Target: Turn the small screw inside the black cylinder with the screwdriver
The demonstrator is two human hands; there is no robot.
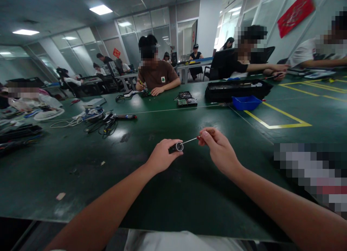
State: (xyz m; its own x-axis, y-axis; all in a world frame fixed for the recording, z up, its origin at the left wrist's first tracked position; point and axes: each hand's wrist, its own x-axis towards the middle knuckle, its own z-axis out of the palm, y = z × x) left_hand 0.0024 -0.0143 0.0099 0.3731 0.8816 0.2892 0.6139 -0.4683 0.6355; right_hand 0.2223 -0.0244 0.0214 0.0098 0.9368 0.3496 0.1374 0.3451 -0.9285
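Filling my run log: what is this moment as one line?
left hand: holds small black part | right hand: holds screwdriver, tip at part | green table beneath

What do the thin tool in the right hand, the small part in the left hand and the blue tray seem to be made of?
Thin screwdriver shaft in the right hand: probably bare metal, silvery and shiny. Small black part with a pale ring in the left hand: maybe plastic with a metal ring, too small to tell. Blue rectangular tray: likely plastic, uniform saturated colour.

Long green worktable (189,193) (yellow tape lines), glass partition walls (141,30), ceiling light panels (101,9)
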